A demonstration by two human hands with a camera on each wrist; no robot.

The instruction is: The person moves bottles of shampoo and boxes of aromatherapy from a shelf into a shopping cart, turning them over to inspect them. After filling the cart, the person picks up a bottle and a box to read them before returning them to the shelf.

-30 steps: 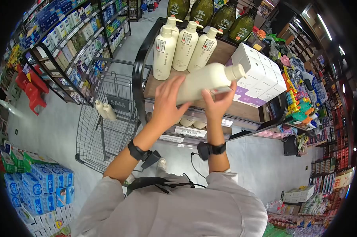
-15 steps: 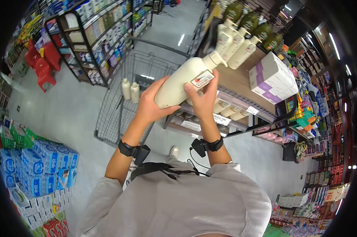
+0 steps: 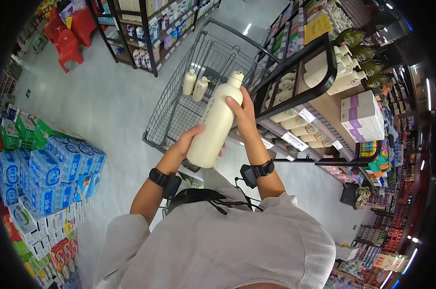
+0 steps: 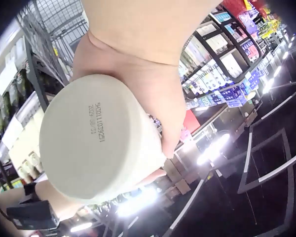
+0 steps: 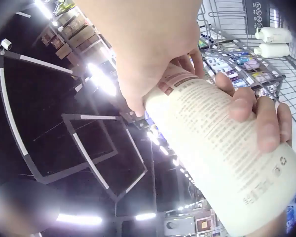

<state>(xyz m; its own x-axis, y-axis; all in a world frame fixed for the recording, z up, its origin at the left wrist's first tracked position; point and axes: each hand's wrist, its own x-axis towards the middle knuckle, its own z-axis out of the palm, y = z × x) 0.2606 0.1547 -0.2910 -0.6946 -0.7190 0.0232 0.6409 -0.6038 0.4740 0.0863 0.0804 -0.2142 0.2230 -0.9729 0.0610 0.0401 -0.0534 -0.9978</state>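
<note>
We are holding a cream pump bottle [image 3: 214,123] in both hands, tilting it so that its pump end is pointing away from us and its base is facing back toward our chest. Our right hand [image 3: 243,113] is gripping it up by the shoulder, the thumb pressing across the near side, while our left hand [image 3: 186,142] is clasping the lower body, its fingers wrapping around to the side that is bearing dense small print and a recycling symbol [image 5: 283,161]. The two hands are staying a little apart on the bottle, both clamping it. In the left wrist view the round base is facing the lens and showing a printed code [image 4: 96,121]. From the head camera, the bottle is overlapping the near part of a wire shopping cart [image 3: 169,113], inside which two cream bottles [image 3: 200,89] are standing side by side. To our right a display shelf [image 3: 331,108] is carrying upright cream bottles [image 3: 343,79], dark green bottles [image 3: 372,67] behind them and white-and-purple boxes [image 3: 362,115], while more cream bottles [image 3: 304,130] are lying on a lower level behind price labels [image 3: 295,140]. We are wearing a grey top [image 3: 227,241] and a black camera [image 3: 166,182] on each wrist. Blue packages [image 3: 66,166] are sitting stacked at our left, and red plastic chairs [image 3: 68,48] are standing farther off.
</note>
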